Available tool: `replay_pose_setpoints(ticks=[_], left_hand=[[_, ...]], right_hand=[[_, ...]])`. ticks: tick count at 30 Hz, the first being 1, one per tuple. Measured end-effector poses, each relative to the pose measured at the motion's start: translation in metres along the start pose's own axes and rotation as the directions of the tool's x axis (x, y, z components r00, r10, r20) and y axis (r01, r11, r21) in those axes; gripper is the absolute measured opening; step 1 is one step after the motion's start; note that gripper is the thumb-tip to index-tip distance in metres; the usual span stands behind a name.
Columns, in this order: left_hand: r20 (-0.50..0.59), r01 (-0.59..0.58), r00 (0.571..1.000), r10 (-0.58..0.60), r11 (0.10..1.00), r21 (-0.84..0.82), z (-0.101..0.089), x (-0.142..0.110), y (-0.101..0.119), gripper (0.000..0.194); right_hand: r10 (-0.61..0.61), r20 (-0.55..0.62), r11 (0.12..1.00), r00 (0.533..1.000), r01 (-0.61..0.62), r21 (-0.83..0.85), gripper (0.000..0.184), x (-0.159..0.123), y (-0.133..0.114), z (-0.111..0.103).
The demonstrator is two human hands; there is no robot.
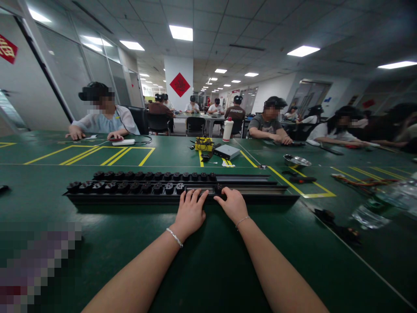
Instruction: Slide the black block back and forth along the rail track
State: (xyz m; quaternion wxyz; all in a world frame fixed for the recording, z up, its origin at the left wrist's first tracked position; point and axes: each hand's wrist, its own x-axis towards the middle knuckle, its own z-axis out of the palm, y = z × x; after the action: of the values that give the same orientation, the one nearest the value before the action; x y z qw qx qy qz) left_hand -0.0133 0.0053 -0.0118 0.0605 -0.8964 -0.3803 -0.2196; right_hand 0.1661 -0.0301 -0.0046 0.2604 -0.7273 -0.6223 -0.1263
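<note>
A long black rail (130, 201) lies across the green table in front of me, with a row of round black socket modules (135, 188) along its left part. Behind it runs a second black rail (244, 178) with a similar row. My left hand (191, 211) rests with fingers spread on the near rail, just right of the last module in the row. Between the thumb and fingers of my right hand (233, 203) is a black socket module (219, 188), at the rail's channel. The right end of that channel holds no modules.
Beyond the rails are a yellow box with cables (204, 143), a grey box (227, 151) and a white bottle (228, 130). To the right are a metal bowl (296, 161), a dark-handled tool (302, 179), wires (358, 182) and clear plastic (371, 215). Other people sit across the table.
</note>
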Motion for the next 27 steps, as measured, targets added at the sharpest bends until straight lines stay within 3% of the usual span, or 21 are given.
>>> replay_pose_setpoints(ticks=[27], left_hand=[[-0.003,-0.001,1.000,0.001,1.000,0.016,0.0007,-0.0004,-0.0003,0.064]], right_hand=[[0.025,0.066,0.999,0.997,-0.026,0.019,0.019,0.0018,0.0042,-0.0056]])
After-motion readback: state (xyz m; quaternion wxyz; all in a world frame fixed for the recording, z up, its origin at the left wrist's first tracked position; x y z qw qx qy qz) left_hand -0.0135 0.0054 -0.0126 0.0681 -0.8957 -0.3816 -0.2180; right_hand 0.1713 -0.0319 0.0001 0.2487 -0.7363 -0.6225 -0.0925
